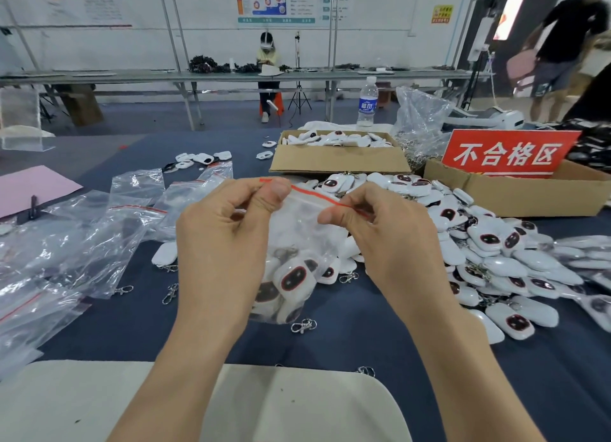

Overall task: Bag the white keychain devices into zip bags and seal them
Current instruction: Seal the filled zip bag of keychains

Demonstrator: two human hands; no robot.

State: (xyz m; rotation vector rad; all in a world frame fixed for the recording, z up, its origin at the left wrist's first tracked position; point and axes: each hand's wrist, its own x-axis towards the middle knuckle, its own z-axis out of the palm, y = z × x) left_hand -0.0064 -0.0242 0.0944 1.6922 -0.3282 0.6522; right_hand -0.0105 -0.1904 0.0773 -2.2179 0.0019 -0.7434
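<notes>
L hand (224, 240), R hand (393, 240) fingers (277, 190) pinch zip bag (299, 225) seal; devices (293, 279) hang below.

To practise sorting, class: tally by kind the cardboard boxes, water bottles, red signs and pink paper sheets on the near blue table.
Cardboard boxes: 2 (device-filled box, box holding the sign)
Water bottle: 1
Red sign: 1
Pink paper sheet: 1
Total: 5
</notes>
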